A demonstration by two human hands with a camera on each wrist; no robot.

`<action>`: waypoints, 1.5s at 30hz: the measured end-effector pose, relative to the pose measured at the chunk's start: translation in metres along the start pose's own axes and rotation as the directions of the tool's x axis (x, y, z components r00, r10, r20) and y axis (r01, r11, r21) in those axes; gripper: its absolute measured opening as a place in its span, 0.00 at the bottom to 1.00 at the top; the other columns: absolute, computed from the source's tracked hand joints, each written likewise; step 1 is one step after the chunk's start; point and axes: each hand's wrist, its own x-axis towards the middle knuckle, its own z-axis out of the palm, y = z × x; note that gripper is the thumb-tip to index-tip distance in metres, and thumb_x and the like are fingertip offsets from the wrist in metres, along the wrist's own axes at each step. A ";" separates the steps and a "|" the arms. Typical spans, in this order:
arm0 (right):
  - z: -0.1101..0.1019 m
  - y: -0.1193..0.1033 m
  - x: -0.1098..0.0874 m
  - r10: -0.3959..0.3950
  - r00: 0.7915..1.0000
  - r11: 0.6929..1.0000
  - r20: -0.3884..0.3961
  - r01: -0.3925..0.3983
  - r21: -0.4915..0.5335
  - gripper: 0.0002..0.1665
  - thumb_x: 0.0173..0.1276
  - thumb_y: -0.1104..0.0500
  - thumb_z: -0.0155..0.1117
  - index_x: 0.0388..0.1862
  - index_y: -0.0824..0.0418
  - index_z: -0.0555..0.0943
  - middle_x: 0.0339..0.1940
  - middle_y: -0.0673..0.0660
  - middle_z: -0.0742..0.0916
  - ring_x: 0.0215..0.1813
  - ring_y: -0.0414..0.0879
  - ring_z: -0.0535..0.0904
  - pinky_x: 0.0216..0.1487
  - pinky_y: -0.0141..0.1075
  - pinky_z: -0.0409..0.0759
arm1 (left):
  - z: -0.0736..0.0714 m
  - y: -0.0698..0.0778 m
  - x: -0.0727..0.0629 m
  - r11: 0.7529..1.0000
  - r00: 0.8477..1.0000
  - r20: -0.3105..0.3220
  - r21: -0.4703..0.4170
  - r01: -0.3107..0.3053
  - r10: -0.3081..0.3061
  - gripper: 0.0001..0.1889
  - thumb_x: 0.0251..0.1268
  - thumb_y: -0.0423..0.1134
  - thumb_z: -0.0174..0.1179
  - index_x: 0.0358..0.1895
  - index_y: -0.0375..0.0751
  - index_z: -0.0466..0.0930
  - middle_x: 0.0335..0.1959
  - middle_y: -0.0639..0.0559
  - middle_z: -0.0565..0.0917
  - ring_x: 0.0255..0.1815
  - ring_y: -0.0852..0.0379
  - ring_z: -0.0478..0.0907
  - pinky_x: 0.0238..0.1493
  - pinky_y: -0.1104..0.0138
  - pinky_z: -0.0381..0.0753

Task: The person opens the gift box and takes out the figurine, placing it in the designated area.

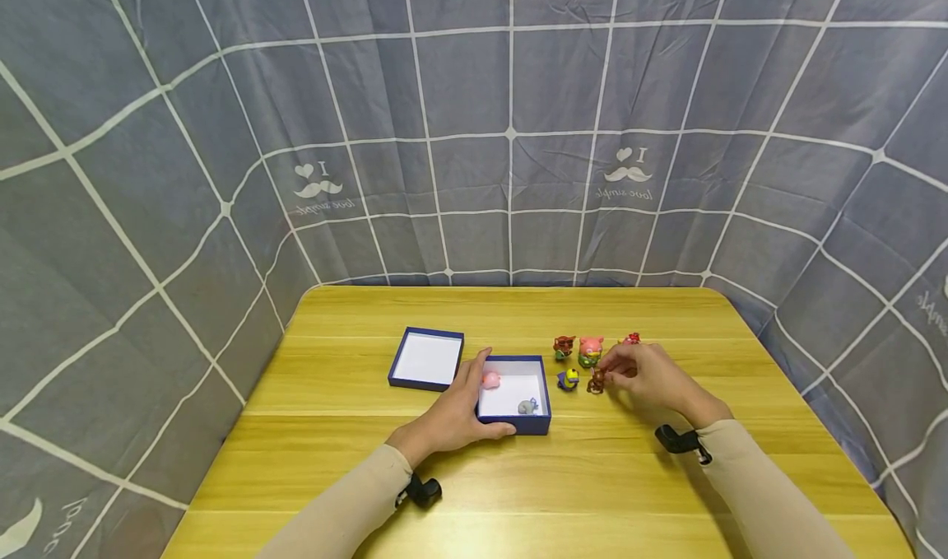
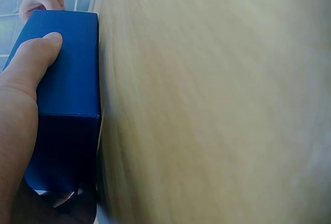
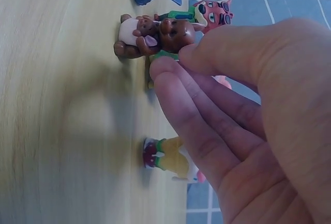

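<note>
My left hand (image 1: 452, 415) grips the near-left corner of an open blue box (image 1: 550, 394). Its thumb lies on the front wall and its fingers reach along the left side. Inside the white-lined box sit a pink figurine (image 1: 491, 380) and a grey figurine (image 1: 527, 407). To the right, my right hand (image 1: 652, 378) has thumb and fingertips at the head of a small brown bear figurine (image 3: 173, 35), pinching it at its side. The bear hugs a smaller bear and appears upright on the table.
The blue-rimmed box lid (image 1: 427, 357) lies white side up behind the left hand. Around the bear stand a blue-and-yellow figurine (image 1: 568, 379), a reddish-brown fox-like figurine (image 1: 564, 347), a pink pig figurine (image 1: 590, 351) and a partly hidden red-topped figurine (image 1: 632, 339). A grey checked curtain (image 1: 467, 172) surrounds the wooden table (image 1: 474, 493).
</note>
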 end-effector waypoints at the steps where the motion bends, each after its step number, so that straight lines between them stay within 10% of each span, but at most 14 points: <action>1: -0.001 0.000 0.000 -0.001 1.000 1.000 -0.003 0.001 -0.006 0.10 0.77 0.73 0.76 0.48 0.59 0.94 0.43 0.53 0.97 0.43 0.38 0.93 0.47 0.33 0.93 | 0.000 0.000 0.000 1.000 1.000 0.000 0.001 0.001 -0.001 0.73 0.67 0.69 0.82 1.00 0.61 0.34 0.92 0.38 0.61 0.82 0.39 0.77 0.84 0.39 0.80; 23: -0.017 -0.047 0.001 -0.196 0.974 0.969 -0.111 0.176 -0.171 0.11 0.72 0.75 0.78 0.49 0.64 0.94 0.45 0.59 0.98 0.38 0.39 0.92 0.41 0.37 0.93 | 0.000 -0.002 -0.001 1.000 1.000 0.012 -0.011 0.010 -0.010 0.73 0.68 0.69 0.82 1.00 0.54 0.37 0.95 0.36 0.57 0.84 0.35 0.77 0.84 0.38 0.80; 39: -0.006 -0.093 0.031 -0.216 0.967 0.966 0.135 0.232 -0.116 0.14 0.78 0.68 0.80 0.59 0.60 0.93 0.54 0.56 0.96 0.46 0.43 0.91 0.48 0.44 0.94 | 0.001 -0.002 -0.001 1.000 1.000 0.024 -0.021 0.008 -0.008 0.72 0.67 0.69 0.83 1.00 0.56 0.38 0.97 0.37 0.55 0.87 0.36 0.74 0.87 0.38 0.77; 45: -0.002 -0.112 0.052 -0.262 0.927 0.948 0.269 0.300 -0.111 0.17 0.79 0.66 0.80 0.64 0.61 0.93 0.58 0.60 0.95 0.52 0.55 0.93 0.54 0.50 0.95 | -0.002 -0.001 0.001 1.000 1.000 0.017 -0.031 -0.003 0.003 0.72 0.67 0.68 0.83 1.00 0.53 0.39 0.96 0.37 0.56 0.86 0.36 0.74 0.86 0.38 0.77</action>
